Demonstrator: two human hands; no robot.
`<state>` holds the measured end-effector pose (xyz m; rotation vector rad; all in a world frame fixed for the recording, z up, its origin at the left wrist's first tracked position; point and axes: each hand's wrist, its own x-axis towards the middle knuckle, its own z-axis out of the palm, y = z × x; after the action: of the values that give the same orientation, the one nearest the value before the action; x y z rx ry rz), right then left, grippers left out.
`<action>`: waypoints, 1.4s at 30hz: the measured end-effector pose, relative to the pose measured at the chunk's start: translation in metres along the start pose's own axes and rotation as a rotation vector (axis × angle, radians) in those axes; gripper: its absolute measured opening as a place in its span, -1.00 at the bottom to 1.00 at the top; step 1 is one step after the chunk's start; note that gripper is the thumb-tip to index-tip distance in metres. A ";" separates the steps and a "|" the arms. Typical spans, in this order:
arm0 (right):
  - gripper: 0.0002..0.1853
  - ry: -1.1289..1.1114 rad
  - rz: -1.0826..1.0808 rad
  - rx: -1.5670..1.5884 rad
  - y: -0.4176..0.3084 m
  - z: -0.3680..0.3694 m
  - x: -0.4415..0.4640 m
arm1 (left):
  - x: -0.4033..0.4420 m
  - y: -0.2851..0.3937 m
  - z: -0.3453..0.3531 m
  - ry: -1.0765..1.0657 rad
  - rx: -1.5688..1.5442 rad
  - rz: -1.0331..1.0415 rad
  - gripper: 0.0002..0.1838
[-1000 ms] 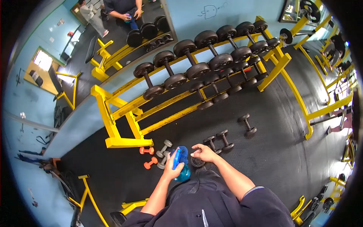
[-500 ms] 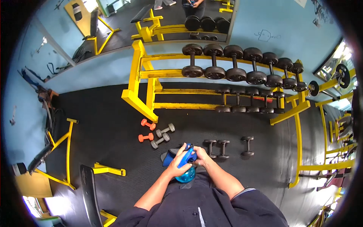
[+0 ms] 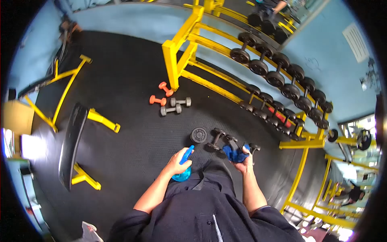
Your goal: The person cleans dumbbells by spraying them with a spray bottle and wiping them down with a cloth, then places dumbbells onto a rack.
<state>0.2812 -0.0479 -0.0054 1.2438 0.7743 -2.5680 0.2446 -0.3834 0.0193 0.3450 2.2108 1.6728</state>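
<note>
In the head view, my left hand (image 3: 174,165) is closed round the neck of a blue spray bottle (image 3: 182,176), held low in front of my body. My right hand (image 3: 244,164) grips a blue and dark cloth (image 3: 234,153), apart from the bottle. Below and beyond the hands, a round black dumbbell end (image 3: 198,135) faces up from the floor. A dark dumbbell (image 3: 216,139) lies beside it, and another dumbbell (image 3: 254,148) is partly hidden behind the right hand and cloth.
Two orange dumbbells (image 3: 157,100) and two grey dumbbells (image 3: 171,109) lie near the foot of a yellow rack (image 3: 171,60). Black dumbbells (image 3: 275,78) fill its tiers. A black padded bench (image 3: 72,145) stands at left. A wall mirror hangs behind the rack.
My hands were together round the bottle and cloth; now they are apart, bottle at left, cloth at right. The view has turned and tilted, bringing the floor dumbbells closer to my hands.
</note>
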 end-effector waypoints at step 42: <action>-0.23 -0.283 0.045 -2.055 0.163 -0.049 0.523 | -0.079 -0.341 0.211 0.387 0.233 -0.354 -0.49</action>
<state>0.0461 -0.1296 -0.4959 0.0923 2.1041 -0.6543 0.4083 -0.3234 -0.3505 -0.3300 2.5611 1.3811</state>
